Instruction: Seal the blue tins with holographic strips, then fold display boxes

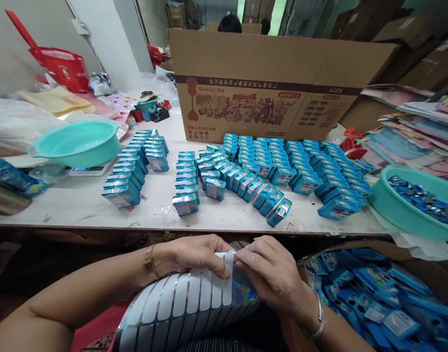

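Note:
A long sheet of white sticker labels [180,298] on shiny holographic backing lies curved across my lap. My left hand [198,256], with a watch-like band at the wrist, is closed on its upper edge, the thumb flat on the labels near the end. My right hand [271,271], wearing a silver bangle, pinches at the end of the same sheet, its fingertips close to the left ones. Whether a single label is between the right fingertips is hidden. Ahead on the table stand rows of small blue boxes [186,204], the nearest ones just beyond my hands.
A large cardboard carton [245,63] stands behind the boxes. One teal basin [77,144] sits at left; another basin [392,205], holding blue and silver pieces, is at right. Loose blue boxes [377,278] fill a carton at lower right. Stacked printed sheets [414,132] lie far right.

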`<state>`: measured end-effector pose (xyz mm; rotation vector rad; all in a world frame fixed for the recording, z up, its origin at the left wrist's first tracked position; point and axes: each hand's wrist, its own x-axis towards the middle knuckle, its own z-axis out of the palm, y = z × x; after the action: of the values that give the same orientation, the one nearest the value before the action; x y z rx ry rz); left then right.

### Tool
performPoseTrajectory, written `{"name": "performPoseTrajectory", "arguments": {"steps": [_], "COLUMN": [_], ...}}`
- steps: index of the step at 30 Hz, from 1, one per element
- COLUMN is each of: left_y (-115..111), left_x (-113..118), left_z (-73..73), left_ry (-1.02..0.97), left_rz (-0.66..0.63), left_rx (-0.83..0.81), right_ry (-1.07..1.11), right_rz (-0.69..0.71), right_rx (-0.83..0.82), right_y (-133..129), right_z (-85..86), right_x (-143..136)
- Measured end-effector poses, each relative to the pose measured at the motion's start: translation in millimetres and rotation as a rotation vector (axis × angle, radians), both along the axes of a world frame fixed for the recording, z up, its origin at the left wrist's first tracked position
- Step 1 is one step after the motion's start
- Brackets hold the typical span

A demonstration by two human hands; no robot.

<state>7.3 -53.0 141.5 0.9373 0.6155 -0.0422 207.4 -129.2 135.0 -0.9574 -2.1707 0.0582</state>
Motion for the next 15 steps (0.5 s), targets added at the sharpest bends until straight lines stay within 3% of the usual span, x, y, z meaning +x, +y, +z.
{"name": "performPoseTrajectory", "arguments": {"steps": [10,15], "left_y": [0,-3], "left_x": [-1,-1], "left_z": [2.8,10.3], "left_ry": [-0.027,-0.057], "left_rz": [0.051,0.03], "left_rx": [-0.004,0.016], "right_ry": [-0.016,0.015], "right_rz": [0.004,-0.108], "right_rx": [0.2,0.084], "right_y": [-6,-6], "right_z": [-7.4,-5.4], "right_x": [5,10]}}
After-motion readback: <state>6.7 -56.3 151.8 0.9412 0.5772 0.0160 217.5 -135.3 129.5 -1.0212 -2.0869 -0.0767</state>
